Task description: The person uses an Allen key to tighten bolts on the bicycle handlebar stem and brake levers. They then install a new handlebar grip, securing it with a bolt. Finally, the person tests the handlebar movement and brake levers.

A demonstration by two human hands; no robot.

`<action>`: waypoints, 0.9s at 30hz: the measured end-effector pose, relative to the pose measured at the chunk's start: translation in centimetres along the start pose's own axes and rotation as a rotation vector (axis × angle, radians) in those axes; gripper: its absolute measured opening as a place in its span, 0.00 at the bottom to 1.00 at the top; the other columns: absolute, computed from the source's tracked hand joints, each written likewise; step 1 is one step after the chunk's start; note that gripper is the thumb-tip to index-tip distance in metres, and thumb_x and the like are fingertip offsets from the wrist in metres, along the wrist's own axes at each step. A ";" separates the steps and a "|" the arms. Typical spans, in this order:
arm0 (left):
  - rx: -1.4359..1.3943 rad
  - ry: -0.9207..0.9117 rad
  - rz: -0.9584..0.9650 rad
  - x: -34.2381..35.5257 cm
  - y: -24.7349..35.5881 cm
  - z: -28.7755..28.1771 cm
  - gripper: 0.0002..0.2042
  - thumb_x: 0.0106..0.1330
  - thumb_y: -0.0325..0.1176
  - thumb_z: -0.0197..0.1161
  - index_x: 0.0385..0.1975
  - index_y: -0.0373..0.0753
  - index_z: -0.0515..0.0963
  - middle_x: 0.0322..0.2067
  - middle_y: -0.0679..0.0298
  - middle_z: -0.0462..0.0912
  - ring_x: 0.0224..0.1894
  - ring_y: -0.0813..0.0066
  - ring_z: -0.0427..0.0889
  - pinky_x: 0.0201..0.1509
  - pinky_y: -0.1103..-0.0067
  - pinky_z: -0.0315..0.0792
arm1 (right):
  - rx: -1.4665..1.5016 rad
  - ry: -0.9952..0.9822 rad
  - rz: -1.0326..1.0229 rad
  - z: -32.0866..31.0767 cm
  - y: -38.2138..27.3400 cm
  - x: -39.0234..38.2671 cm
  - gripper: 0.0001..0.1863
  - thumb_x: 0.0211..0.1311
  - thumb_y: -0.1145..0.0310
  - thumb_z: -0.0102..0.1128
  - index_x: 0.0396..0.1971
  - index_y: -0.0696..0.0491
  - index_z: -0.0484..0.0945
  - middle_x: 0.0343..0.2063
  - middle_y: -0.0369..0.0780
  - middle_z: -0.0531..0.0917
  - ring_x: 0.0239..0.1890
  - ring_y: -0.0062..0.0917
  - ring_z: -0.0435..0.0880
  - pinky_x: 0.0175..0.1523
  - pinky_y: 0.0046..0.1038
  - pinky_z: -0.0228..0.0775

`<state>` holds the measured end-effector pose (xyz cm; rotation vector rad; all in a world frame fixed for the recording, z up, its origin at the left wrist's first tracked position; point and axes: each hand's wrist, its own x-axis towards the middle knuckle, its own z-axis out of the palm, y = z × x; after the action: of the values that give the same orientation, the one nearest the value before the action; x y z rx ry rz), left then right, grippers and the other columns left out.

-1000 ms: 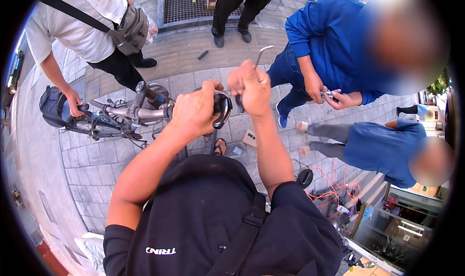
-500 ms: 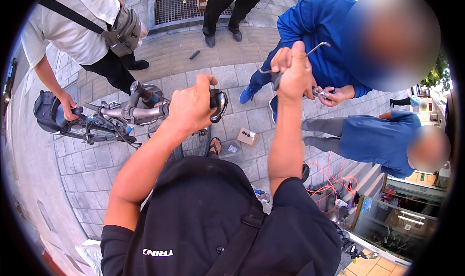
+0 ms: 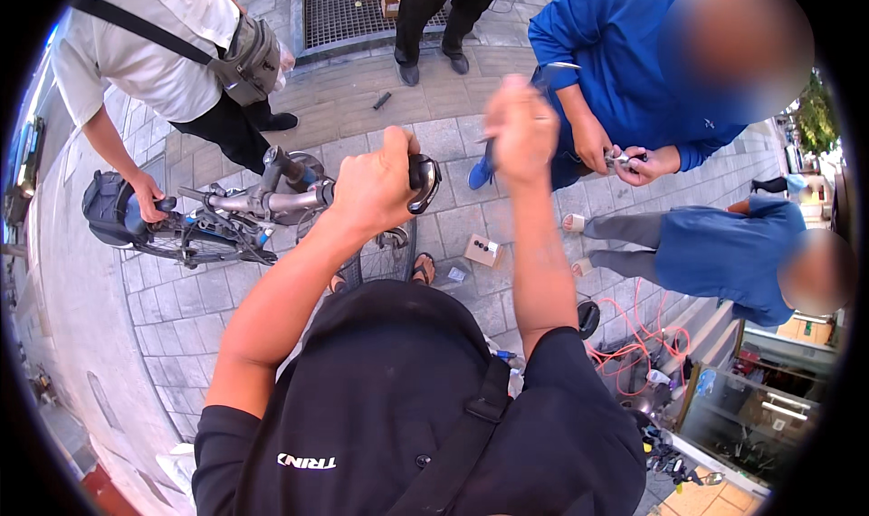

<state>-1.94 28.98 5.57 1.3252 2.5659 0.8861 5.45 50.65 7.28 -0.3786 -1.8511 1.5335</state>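
My left hand point(image 3: 371, 190) grips the end of a bicycle's handlebar point(image 3: 272, 199), fingers wrapped round it beside a black and silver brake lever point(image 3: 425, 184). The bicycle stands below, its front wheel partly hidden by my arm and body. My right hand point(image 3: 523, 136), blurred, is raised to the right of the lever, closed around a bent metal hex key point(image 3: 563, 65) whose tip shows above the fingers. A dark piece shows at its left side, too blurred to make out.
A person in white point(image 3: 145, 45) holds the saddle point(image 3: 156, 210). A person in blue point(image 3: 597, 45) handles small metal parts; another point(image 3: 697, 258) stands right. Dark-trousered legs point(image 3: 421, 27) stand behind. A small cardboard piece point(image 3: 484, 249), orange hose point(image 3: 634, 335) and short black tube point(image 3: 381, 100) lie on the paving.
My right hand first swung up and rightward away from the lever with the hex key, then moved slightly back left. My left hand remains on the handlebar end, shifted slightly up and right.
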 end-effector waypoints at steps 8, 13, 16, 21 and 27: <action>-0.016 -0.002 0.014 -0.2 -0.4 0.0 0.32 0.55 0.35 0.78 0.56 0.39 0.65 0.37 0.49 0.88 0.39 0.43 0.89 0.39 0.57 0.80 | 0.250 0.068 0.183 3.1 0.7 -1.8 0.28 0.84 0.56 0.50 0.17 0.47 0.63 0.13 0.32 0.67 0.16 0.19 0.68 0.25 0.26 0.60; -0.232 -0.075 0.049 0.0 0.6 -1.9 0.38 0.58 0.47 0.81 0.64 0.42 0.67 0.44 0.53 0.89 0.46 0.47 0.90 0.50 0.61 0.81 | 0.361 -0.008 0.343 -3.4 4.9 -3.6 0.29 0.82 0.51 0.56 0.17 0.48 0.65 0.13 0.32 0.67 0.15 0.20 0.69 0.23 0.26 0.62; -0.243 0.143 0.385 0.0 -0.2 -1.6 0.33 0.57 0.46 0.83 0.60 0.41 0.78 0.53 0.55 0.87 0.52 0.51 0.88 0.55 0.63 0.81 | 0.414 -0.046 0.555 -1.9 6.2 -7.6 0.30 0.81 0.48 0.56 0.17 0.47 0.64 0.12 0.33 0.66 0.13 0.22 0.69 0.20 0.29 0.65; -0.221 0.302 0.414 -1.1 0.7 -0.6 0.25 0.58 0.37 0.82 0.55 0.38 0.83 0.53 0.56 0.88 0.54 0.52 0.87 0.56 0.64 0.81 | 0.579 0.012 0.825 -0.3 8.0 -11.9 0.29 0.81 0.49 0.56 0.18 0.46 0.62 0.12 0.32 0.65 0.12 0.23 0.69 0.20 0.30 0.67; -0.076 0.236 0.357 0.0 3.3 -1.7 0.17 0.61 0.29 0.79 0.49 0.36 0.85 0.45 0.53 0.88 0.45 0.52 0.87 0.48 0.65 0.82 | 0.559 0.017 0.910 -0.1 9.2 -12.4 0.28 0.80 0.50 0.58 0.19 0.46 0.64 0.13 0.32 0.65 0.12 0.23 0.69 0.19 0.31 0.65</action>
<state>-0.23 29.69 8.82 1.7881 2.4648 1.2537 12.51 45.42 -5.36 -1.0359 -1.1634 2.5262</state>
